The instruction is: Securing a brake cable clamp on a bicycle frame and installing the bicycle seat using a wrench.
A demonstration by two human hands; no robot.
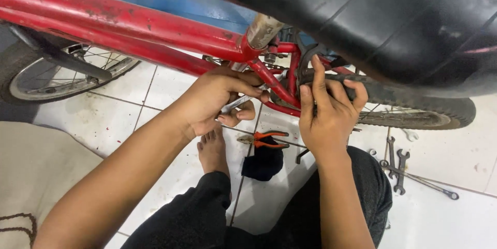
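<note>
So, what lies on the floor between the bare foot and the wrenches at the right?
In the head view, orange-handled pliers and a dark cloth lie beside the foot; the person's right knee sits before the wrenches.

The bicycle frame (129, 29) is red with chipped, rusty spots, and the saddle (362, 16) above it is black. Pliers (264, 139) with orange-red handles lie beside a dark navy cloth (265, 163) on white floor tiles (450, 218). The wrenches (397, 169) are grey metal.
</note>
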